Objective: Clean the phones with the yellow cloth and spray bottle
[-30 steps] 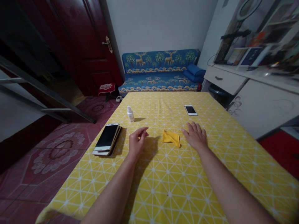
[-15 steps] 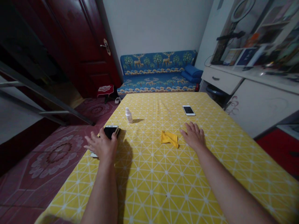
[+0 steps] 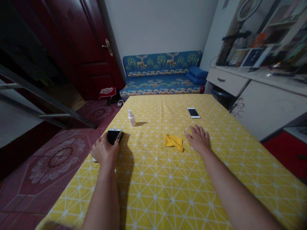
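Note:
My left hand (image 3: 105,150) is at the table's left edge, thumb and fingers closed around the sides of a white smartphone (image 3: 113,136) with a black screen. Something dark lies under that phone, at its right side. A pale edge of another flat item (image 3: 94,160) peeks out beneath the hand; the rest is hidden. Flat on the tablecloth rests my right hand (image 3: 198,140), fingers spread and holding nothing. Just left of it lies a crumpled yellow cloth (image 3: 174,142). Farther off is a second white smartphone (image 3: 193,112), face up. A small white spray bottle (image 3: 131,118) stands upright beyond my left hand.
A yellow patterned tablecloth (image 3: 155,191) covers the table. Behind it is a blue sofa (image 3: 158,75) with folded blue cushions (image 3: 198,75). At the right stands a white cabinet (image 3: 271,102) cluttered with items. A dark red door (image 3: 88,41) and a stool (image 3: 107,92) are at the left.
My left hand's spread fingers have closed in around the phone at the left edge. My right hand, the cloth and the bottle stay in place.

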A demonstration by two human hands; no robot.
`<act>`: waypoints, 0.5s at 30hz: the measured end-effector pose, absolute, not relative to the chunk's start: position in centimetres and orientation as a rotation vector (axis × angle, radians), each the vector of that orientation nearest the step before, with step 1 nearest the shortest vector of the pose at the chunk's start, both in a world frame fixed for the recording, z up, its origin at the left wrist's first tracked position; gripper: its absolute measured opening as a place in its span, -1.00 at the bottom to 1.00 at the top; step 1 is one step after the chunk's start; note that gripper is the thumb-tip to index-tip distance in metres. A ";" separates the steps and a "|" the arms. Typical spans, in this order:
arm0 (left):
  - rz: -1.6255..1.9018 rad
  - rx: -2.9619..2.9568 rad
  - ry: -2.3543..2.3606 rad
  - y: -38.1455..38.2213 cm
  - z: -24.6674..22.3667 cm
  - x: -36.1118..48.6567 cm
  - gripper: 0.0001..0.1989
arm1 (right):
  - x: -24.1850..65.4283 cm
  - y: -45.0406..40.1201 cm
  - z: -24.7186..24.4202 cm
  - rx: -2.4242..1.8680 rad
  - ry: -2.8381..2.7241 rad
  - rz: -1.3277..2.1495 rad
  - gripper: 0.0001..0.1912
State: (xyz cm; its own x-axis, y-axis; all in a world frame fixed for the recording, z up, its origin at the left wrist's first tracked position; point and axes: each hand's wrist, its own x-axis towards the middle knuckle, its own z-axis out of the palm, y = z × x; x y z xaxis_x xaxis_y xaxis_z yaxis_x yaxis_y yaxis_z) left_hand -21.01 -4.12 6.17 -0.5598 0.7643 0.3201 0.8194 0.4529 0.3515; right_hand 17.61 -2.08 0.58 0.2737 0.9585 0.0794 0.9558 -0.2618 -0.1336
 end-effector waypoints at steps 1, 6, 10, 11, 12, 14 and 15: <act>-0.741 -1.417 -2.565 -4.1 6.1 -21.1 -0.36 | 17.6 -2.1 0.6 -2.378 -1.804 0.030 -0.34; -0.936 -1.424 -2.413 -3.9 5.7 -21.2 -0.36 | 17.6 -2.2 0.7 -2.383 -1.805 0.065 -0.33; -1.225 -1.548 -2.135 -3.9 5.6 -19.5 -0.41 | 17.5 -2.2 0.9 -2.375 -1.805 0.064 -0.34; -1.292 -1.616 -2.076 -4.0 5.5 -18.8 -0.40 | 17.5 -2.2 0.9 -2.372 -1.802 0.063 -0.34; -1.348 -1.689 -2.034 -4.1 5.4 -17.9 -0.40 | 17.5 -2.2 0.8 -2.368 -1.801 0.063 -0.34; -1.393 -1.879 -2.011 -4.2 5.1 -15.9 -0.39 | 17.6 -2.1 0.7 -2.361 -1.801 0.064 -0.34; -1.395 -2.001 -2.026 -4.3 4.9 -14.9 -0.38 | 17.6 -2.1 0.7 -2.357 -1.802 0.063 -0.34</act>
